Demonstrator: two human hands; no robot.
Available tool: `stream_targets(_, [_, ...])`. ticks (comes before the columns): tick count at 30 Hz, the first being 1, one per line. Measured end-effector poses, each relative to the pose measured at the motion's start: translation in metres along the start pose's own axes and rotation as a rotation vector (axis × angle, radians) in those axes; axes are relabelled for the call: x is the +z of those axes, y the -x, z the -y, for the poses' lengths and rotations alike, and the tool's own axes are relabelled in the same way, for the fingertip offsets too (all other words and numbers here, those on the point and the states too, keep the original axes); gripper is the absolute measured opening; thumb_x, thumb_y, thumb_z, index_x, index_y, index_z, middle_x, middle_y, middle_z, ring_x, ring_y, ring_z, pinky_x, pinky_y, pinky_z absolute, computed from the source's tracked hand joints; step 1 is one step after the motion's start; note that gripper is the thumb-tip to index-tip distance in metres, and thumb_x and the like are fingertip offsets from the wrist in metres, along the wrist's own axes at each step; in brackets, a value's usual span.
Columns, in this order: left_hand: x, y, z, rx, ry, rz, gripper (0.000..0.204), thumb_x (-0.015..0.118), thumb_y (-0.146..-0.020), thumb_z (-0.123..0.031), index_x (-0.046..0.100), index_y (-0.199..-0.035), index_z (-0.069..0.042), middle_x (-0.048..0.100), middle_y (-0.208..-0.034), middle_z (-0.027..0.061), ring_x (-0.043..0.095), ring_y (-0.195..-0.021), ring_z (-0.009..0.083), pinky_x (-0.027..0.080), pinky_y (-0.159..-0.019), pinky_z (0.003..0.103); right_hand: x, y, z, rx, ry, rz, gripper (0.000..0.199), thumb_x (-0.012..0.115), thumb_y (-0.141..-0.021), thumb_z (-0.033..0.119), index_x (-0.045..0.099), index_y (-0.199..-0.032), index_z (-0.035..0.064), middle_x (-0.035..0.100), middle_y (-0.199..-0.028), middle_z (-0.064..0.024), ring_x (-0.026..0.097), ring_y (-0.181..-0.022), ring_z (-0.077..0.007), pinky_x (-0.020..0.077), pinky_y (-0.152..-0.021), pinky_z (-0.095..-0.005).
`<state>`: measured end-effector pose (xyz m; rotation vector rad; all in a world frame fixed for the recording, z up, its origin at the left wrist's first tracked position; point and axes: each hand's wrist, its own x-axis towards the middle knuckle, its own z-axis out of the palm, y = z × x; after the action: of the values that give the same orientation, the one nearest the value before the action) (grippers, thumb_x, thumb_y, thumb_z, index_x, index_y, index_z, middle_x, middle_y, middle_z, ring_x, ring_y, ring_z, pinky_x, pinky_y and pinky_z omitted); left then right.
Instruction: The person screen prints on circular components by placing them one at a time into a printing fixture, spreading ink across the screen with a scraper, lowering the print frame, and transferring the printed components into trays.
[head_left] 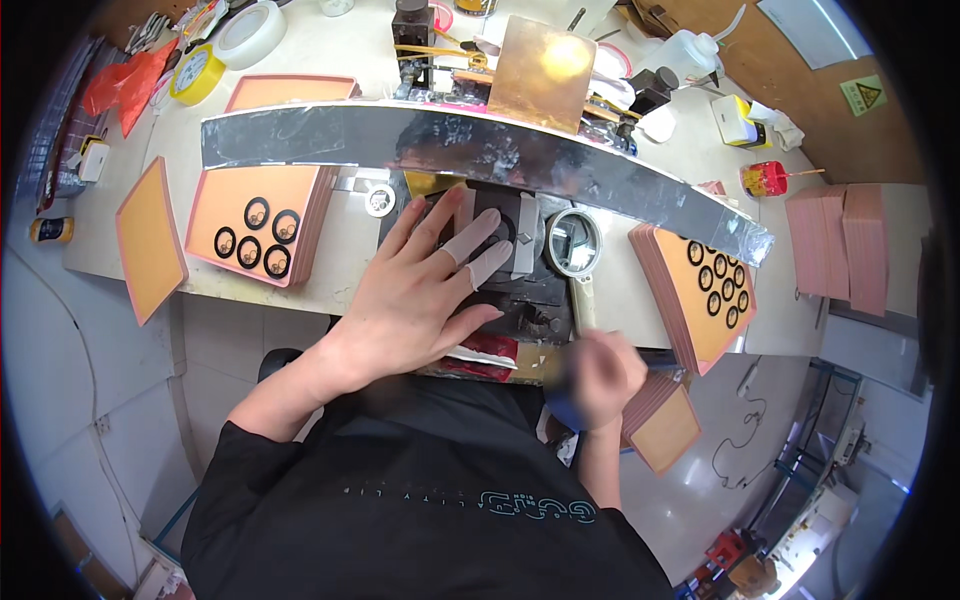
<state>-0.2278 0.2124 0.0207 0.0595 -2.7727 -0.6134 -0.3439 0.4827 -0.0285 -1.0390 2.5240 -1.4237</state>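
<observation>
My left hand (415,275) lies palm down with its fingers spread over a dark work plate (540,295). Pale finger cots cover two of its fingers. Beneath the fingertips is a black round part (505,232), mostly covered by them. Beside it lies a magnifying glass (574,243) with a pale ring and handle, the handle slanting down toward my right hand (608,375). That hand is closed at the handle's lower end, partly blurred, with something dark blue by its left side. What it grips cannot be made out.
A long dark reflective strip (400,140) spans above the work. Stacked pink trays with black rings stand at left (215,205) and right (690,300). An empty tray (152,245) leans at far left. Behind are a copper-coloured plate (540,75), bottles and tape rolls (250,35).
</observation>
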Motion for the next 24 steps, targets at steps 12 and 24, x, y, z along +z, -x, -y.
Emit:
stream_targets(12, [-0.027,0.045,0.021,-0.087,0.37,-0.478,0.063,0.07,-0.096,-0.047,0.064,-0.142,-0.002,0.052,-0.159,0.0215,0.04,-0.153,0.0469,0.036,-0.124,0.057,0.008,-0.071,0.069,-0.539,0.047,0.18,0.022,0.075,-0.077,-0.004,0.078,-0.099,0.0024,0.067,-0.079,-0.0073,0.053,-0.056,-0.0209,0.044,-0.053,-0.0323])
stream_targets(24, [-0.086,0.004,0.032,0.417,0.294,-0.876,0.06,0.062,-0.101,-0.049,0.063,-0.138,-0.002,0.054,-0.153,0.026,0.051,-0.143,0.044,0.043,-0.118,0.056,0.032,-0.051,0.07,-0.366,0.11,0.321,0.018,0.071,-0.084,-0.005,0.08,-0.099,0.0026,0.07,-0.08,-0.0079,0.056,-0.061,-0.0212,0.0457,-0.059,-0.0318])
